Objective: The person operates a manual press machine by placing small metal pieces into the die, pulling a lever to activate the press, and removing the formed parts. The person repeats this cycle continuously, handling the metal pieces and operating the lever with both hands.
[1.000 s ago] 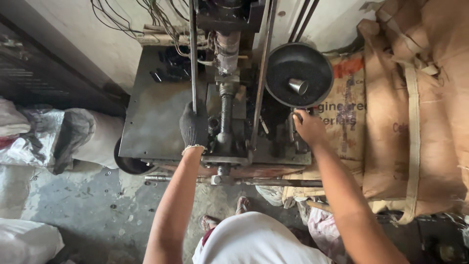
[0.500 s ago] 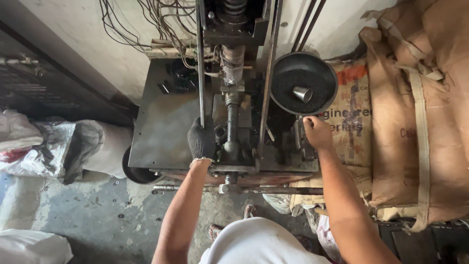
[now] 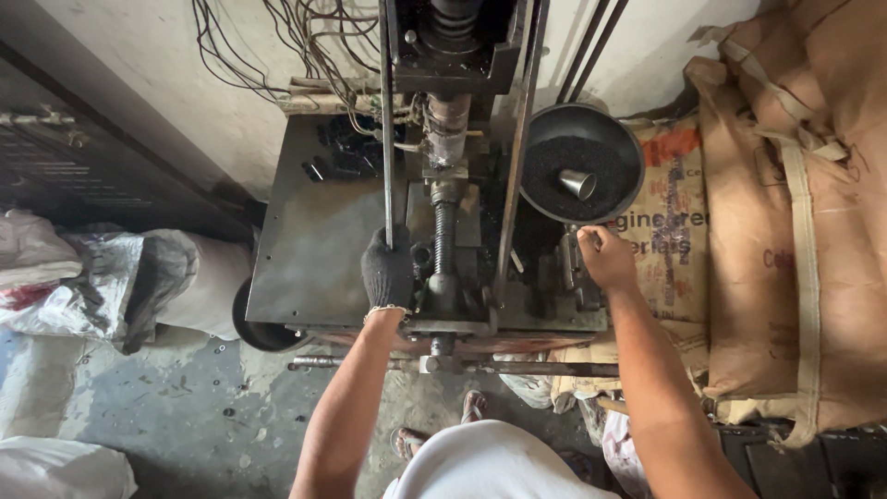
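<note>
My left hand (image 3: pixel 387 270), in a dark knitted glove, is closed around a thin upright steel rod (image 3: pixel 386 120) of a press machine (image 3: pixel 443 222). My right hand (image 3: pixel 605 256) is bare and curled shut at the machine's right side, just below a round black pan (image 3: pixel 582 164); whether it grips a small part there I cannot tell. The pan holds dark powder and a small metal cup (image 3: pixel 578 183). A threaded screw shaft (image 3: pixel 443 236) runs down the middle of the machine between my hands.
The machine stands on a grey steel plate (image 3: pixel 309 249) against a white wall with tangled wires (image 3: pixel 305 37). Brown sacks (image 3: pixel 795 231) are stacked on the right. Grey and white bags (image 3: pixel 111 277) lie at the left on the concrete floor. My sandalled feet (image 3: pixel 471 407) are below.
The view has shifted slightly, so the machine sits a little lower in frame. My left hand keeps its grip on the rod. My right hand has lifted closer to the pan's lower rim.
</note>
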